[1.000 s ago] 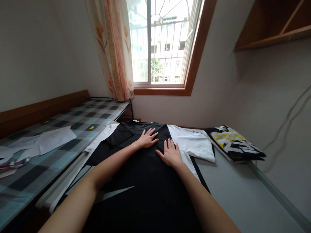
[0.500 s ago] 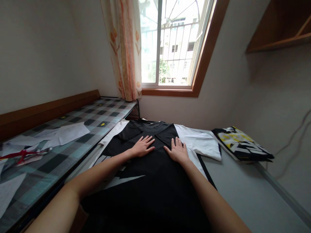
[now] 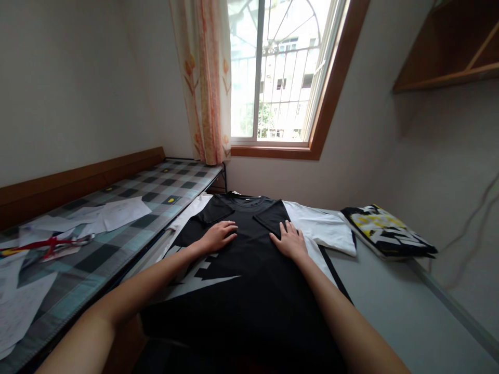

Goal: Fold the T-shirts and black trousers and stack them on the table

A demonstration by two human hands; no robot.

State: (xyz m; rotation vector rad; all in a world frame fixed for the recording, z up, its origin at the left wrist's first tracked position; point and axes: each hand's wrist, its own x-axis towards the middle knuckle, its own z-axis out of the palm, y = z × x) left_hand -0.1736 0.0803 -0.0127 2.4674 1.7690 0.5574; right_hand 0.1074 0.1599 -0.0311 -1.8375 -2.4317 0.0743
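A black T-shirt [image 3: 265, 291] with a grey-white print lies spread over the table, its collar at the far end and its short sleeves folded inward. Beneath it is a white T-shirt [image 3: 312, 223], whose sleeve sticks out to the right. My left hand [image 3: 217, 236] rests palm down on the left of the black chest, fingers stretched out. Flat on the right side, just below the folded sleeve, lies my right hand [image 3: 291, 240] with its fingers spread. Neither hand grips the cloth. The shirt's lower part falls toward me in shadow.
On the right of the grey table [image 3: 393, 301] sits a folded black, white and yellow garment [image 3: 390, 231]. A checked bed [image 3: 128, 228] at left holds papers [image 3: 125, 213] and a red-handled tool [image 3: 52, 243]. Behind stand a curtain [image 3: 210, 83] and a window [image 3: 286, 72].
My left hand has slid left across the black T-shirt, away from my right hand, and its fingers are closer together. The camera view has shifted slightly; my right hand stays on the cloth.
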